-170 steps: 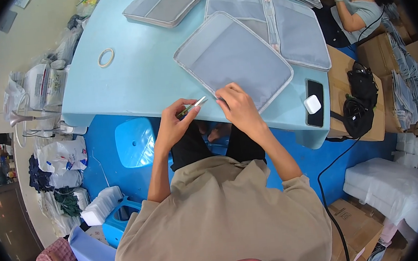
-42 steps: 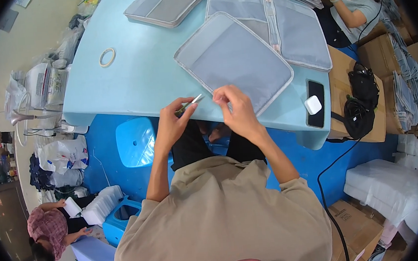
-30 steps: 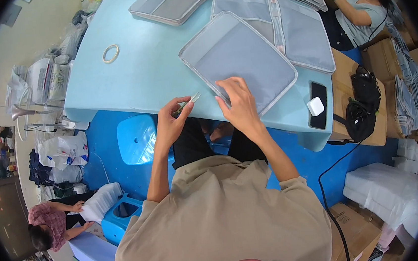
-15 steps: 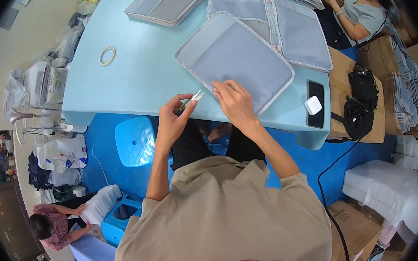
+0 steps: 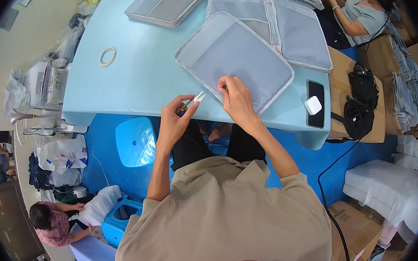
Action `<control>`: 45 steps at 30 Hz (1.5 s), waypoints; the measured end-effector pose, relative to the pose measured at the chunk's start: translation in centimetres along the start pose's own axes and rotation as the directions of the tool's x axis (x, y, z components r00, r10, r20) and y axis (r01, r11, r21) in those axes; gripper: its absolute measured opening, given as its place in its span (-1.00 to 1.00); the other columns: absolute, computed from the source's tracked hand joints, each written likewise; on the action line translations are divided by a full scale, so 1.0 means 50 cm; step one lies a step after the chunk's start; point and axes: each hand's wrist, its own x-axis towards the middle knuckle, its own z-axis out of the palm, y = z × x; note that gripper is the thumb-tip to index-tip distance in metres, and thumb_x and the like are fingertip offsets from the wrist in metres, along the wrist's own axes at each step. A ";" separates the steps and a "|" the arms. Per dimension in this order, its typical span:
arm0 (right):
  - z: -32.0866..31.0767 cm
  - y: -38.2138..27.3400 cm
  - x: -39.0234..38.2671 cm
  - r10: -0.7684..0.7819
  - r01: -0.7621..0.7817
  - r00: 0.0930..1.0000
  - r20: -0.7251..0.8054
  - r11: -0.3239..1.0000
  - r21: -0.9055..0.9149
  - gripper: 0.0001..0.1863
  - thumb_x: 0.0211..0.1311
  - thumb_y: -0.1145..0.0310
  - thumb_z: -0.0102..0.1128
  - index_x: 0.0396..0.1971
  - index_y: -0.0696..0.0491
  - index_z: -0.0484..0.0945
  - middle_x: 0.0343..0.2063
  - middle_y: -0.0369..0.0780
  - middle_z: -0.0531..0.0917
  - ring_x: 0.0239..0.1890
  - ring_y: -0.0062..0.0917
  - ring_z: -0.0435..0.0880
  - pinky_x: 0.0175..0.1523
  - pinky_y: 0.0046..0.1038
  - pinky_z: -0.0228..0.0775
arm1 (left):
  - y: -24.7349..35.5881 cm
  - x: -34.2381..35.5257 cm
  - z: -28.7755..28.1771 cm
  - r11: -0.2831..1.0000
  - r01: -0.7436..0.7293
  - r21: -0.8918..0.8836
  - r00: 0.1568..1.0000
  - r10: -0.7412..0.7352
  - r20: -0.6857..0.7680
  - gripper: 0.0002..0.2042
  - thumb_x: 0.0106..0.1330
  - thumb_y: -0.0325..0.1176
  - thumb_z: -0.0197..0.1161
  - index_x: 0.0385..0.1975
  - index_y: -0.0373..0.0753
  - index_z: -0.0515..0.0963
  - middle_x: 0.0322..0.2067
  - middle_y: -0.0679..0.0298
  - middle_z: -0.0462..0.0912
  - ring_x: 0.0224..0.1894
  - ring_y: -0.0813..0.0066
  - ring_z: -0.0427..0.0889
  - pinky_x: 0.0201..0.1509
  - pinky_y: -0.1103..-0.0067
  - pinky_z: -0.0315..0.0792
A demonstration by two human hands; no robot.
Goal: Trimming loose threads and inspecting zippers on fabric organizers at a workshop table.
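Observation:
My left hand [image 5: 175, 120] is closed around a small pair of thread snips [image 5: 198, 97], whose pale, pointed blades stick out past the fingertips towards the table's near edge. A flat grey mesh pouch [image 5: 242, 53] with a light border lies aslant in front of me, its lower corner close to the table edge. Over its near left side, my right hand [image 5: 237, 100] has thumb and forefinger pinched together. Whatever is between those fingertips, if anything, is too small to make out. The blades are apart from the pouch's border.
More mesh pouches [image 5: 300, 35] lie beyond, with a stack [image 5: 164, 5] at the far side. A tape roll [image 5: 107, 56] sits left on the blue table [image 5: 130, 82]. At right are a phone [image 5: 315, 96] and white case [image 5: 312, 105]. Two people work nearby. A blue stool [image 5: 134, 142] stands below.
My right hand has drawn slightly right, away from the snips, and its fingers have curled into a tighter pinch. The left hand has shifted slightly right. The pouch has stayed put.

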 end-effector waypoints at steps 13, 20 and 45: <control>-0.015 -0.011 -0.006 -0.242 0.256 0.963 0.121 0.958 -0.129 -0.61 -0.01 0.68 0.28 -0.08 0.19 0.57 -0.30 -0.15 0.68 -0.16 -0.25 0.63 -0.12 -0.26 0.58 | -0.008 0.003 0.003 1.000 -0.019 -0.002 1.000 0.019 -0.001 -0.69 0.39 -0.21 0.41 -0.06 -0.33 0.70 -0.60 0.44 0.43 -0.51 0.70 0.31 -0.44 0.63 0.19; -0.002 -0.004 0.008 -0.209 0.238 0.965 0.160 0.952 -0.192 -0.67 -0.04 0.72 0.21 -0.21 0.16 0.51 -0.34 -0.17 0.62 -0.18 -0.25 0.60 -0.12 -0.23 0.54 | 0.000 0.007 -0.006 0.993 -0.050 0.110 0.999 0.049 0.006 -0.69 0.40 -0.22 0.41 -0.03 -0.33 0.69 -0.58 0.39 0.48 -0.51 0.67 0.34 -0.44 0.60 0.21; 0.013 0.010 0.007 -0.069 0.071 0.993 0.093 0.997 -0.026 -0.76 -0.01 0.72 0.12 -0.35 0.10 0.39 -0.42 -0.19 0.54 -0.23 -0.22 0.54 -0.18 -0.17 0.43 | 0.051 0.041 0.029 0.786 -0.226 0.575 0.973 0.207 0.100 -0.77 0.36 -0.15 0.39 -0.17 -0.15 0.74 -0.58 0.14 0.68 -0.57 0.17 0.62 -0.45 0.34 0.44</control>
